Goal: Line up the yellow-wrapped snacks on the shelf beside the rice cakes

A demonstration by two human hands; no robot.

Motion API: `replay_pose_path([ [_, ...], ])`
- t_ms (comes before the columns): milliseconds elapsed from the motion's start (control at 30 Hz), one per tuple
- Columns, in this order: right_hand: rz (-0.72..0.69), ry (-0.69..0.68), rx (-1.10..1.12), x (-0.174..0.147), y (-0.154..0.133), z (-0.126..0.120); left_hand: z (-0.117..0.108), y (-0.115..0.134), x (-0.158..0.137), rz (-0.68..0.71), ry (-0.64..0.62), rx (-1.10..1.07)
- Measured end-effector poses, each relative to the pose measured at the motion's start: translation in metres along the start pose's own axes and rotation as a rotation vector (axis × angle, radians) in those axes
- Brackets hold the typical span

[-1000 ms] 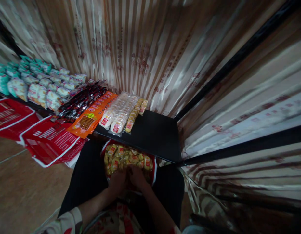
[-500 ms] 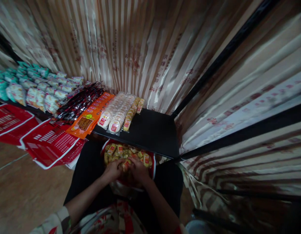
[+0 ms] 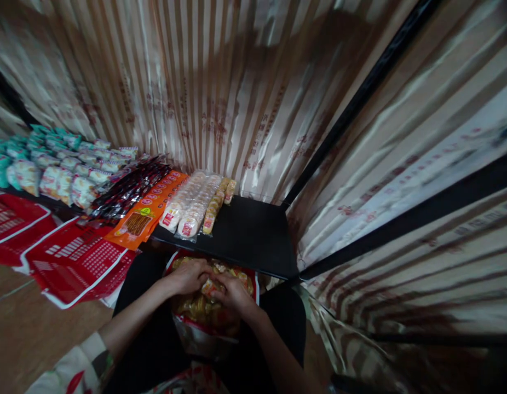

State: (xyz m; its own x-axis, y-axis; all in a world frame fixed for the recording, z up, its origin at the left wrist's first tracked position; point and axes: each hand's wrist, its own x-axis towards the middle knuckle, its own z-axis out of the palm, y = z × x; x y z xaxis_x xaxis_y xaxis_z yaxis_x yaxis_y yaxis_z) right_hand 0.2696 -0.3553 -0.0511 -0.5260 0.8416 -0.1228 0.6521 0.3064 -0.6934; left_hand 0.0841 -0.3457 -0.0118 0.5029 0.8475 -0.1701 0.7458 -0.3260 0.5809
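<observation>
A red-and-white bag (image 3: pixel 257 290) lies across my lap, its mouth filled with small yellow biscuits in clear wrappers (image 3: pixel 196 309). My left hand (image 3: pixel 191 275) reaches over the bag from the left, fingers curled down onto some packets near the middle. From the other side, my right hand (image 3: pixel 234 294) closes on the same small bunch of wrapped biscuits (image 3: pixel 210 285). The two hands' fingertips almost meet, and how many packets they grip is hidden.
A black shelf (image 3: pixel 257 235) stands just beyond my knees. On it sit yellow biscuit packs (image 3: pixel 214 210), white round cracker packs (image 3: pixel 190 216), orange snack packets (image 3: pixel 134 221), dark shiny packets (image 3: pixel 126 189) and several white-and-green bags (image 3: pixel 52 158). Red bags (image 3: pixel 81 257) hang at left; a striped curtain (image 3: pixel 212 98) lies behind.
My left hand has shifted up and slightly left over the bag, and more biscuits show below the hands. The view has tilted so the shelf sits lower in it.
</observation>
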Motion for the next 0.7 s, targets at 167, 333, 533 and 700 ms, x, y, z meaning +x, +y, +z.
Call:
replay_pose_path([
  [167,0.071,0.134,0.122,0.008,0.008,-0.017,-0.011,0.007,0.021,0.029,0.169,-0.059],
  [333,0.086,0.303,0.365,0.031,0.022,-0.038,-0.011,0.018,0.048,-0.015,0.509,-0.139],
  [533,0.13,0.469,0.615,0.079,0.044,-0.054,0.004,0.028,0.085,-0.066,0.678,-0.204],
  [700,0.173,0.587,0.508,0.124,0.07,-0.063,0.012,0.028,0.127,-0.185,0.606,-0.297],
])
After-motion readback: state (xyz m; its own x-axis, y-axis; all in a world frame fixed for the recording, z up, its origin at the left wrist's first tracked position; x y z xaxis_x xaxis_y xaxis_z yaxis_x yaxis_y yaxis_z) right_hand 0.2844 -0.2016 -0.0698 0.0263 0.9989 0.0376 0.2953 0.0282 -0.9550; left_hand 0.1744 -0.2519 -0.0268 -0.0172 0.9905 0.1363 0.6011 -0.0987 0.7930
